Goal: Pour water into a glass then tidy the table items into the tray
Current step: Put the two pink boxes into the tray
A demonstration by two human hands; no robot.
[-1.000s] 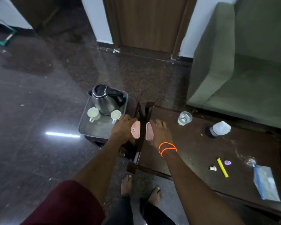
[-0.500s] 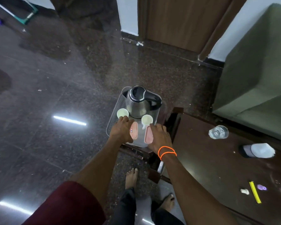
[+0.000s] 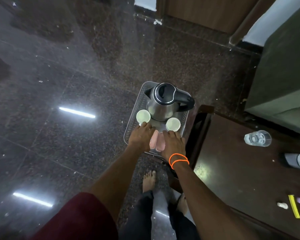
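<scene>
Hands over the tray (image 3: 130, 129), left hand (image 3: 141, 135) and right hand (image 3: 173, 143) each pressing a pink case (image 3: 154, 141) flat, side by side, near edge, kettle (image 3: 164, 103) and two cups (image 3: 143, 116) behind, glass (image 3: 257, 138) on tabletop (image 3: 241, 170).

No readable text, label, brand or number on anything in view

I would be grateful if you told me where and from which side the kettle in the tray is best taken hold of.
Grip the kettle by its black handle, which arches from the lid out to the right. Come from the right and above with the right hand: the spout points left, the steel body is wide and smooth, and the two cups crowd its near side.
</scene>
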